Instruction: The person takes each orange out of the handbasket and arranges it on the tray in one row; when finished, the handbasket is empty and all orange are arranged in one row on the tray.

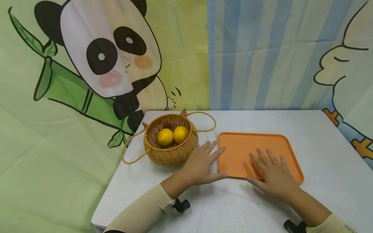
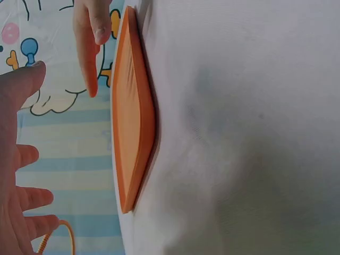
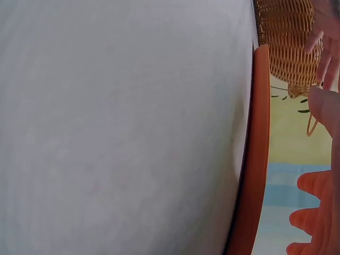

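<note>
A printed backdrop [image 1: 186,64] fills the rear and left side, with a panda [image 1: 78,35] and bamboo on green at the left, blue and pale stripes in the middle, and part of a white figure [image 1: 355,77] at the right edge. Against it stands the counter [image 1: 221,207], covered in a white cloth. The orange tray [image 1: 236,155], a shallow rectangle with rounded corners and a low rim, lies flat on the counter, right of its middle. To the left of the tray, and apart from it, the round wicker basket [image 1: 163,158] stands upright, its two looped handles splayed outward, one to the left and one to the right. Pale sleeves [image 1: 142,207] cover the person's forearms. Both hands are released, fingers spread and holding nothing: the left hand [image 1: 201,165] hovers between basket and tray, its fingers partly in front of the basket's side in the head view, and the right hand [image 1: 272,178] hovers above the near right part of the tray. Two orange-yellow fruits [image 1: 165,137] sit side by side inside the basket. Smallest are the black devices [image 1: 182,206], one at each wrist.
</note>
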Demonstrator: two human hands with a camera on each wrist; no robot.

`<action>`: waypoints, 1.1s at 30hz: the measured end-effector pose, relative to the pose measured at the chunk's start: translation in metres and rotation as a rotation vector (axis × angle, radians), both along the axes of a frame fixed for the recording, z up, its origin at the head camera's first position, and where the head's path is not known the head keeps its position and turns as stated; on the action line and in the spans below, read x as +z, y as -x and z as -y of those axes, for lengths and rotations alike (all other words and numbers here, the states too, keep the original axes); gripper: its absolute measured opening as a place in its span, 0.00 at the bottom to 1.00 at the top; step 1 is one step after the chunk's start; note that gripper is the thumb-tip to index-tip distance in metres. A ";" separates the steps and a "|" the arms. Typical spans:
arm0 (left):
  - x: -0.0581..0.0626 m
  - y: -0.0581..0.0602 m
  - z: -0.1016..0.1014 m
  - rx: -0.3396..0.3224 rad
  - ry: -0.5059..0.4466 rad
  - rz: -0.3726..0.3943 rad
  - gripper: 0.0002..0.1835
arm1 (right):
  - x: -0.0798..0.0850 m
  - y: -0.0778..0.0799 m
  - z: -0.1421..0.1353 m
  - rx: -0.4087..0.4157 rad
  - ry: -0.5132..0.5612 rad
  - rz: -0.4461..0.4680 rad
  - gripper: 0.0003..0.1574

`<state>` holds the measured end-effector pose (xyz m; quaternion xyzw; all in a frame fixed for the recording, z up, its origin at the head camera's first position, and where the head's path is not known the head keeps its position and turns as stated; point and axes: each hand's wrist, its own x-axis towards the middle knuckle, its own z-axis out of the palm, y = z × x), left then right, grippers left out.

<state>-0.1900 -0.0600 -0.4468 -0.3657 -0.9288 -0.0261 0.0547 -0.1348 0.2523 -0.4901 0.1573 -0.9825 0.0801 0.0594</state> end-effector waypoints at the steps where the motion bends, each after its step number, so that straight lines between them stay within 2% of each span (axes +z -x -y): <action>1: 0.001 0.000 0.000 0.000 -0.004 0.002 0.53 | 0.000 0.000 -0.001 -0.003 0.003 0.007 0.64; 12: 0.015 0.003 0.008 -0.014 -0.065 0.018 0.52 | -0.002 0.003 -0.017 -0.017 0.038 0.016 0.63; 20: 0.024 0.005 0.011 -0.059 -0.104 -0.011 0.51 | -0.003 0.002 -0.032 -0.051 0.057 0.019 0.61; 26: 0.032 0.006 0.015 -0.082 -0.130 -0.057 0.50 | -0.004 0.002 -0.039 -0.082 0.067 0.066 0.62; 33: 0.042 0.009 0.021 -0.079 -0.142 -0.103 0.51 | -0.005 0.003 -0.047 -0.104 0.064 0.099 0.62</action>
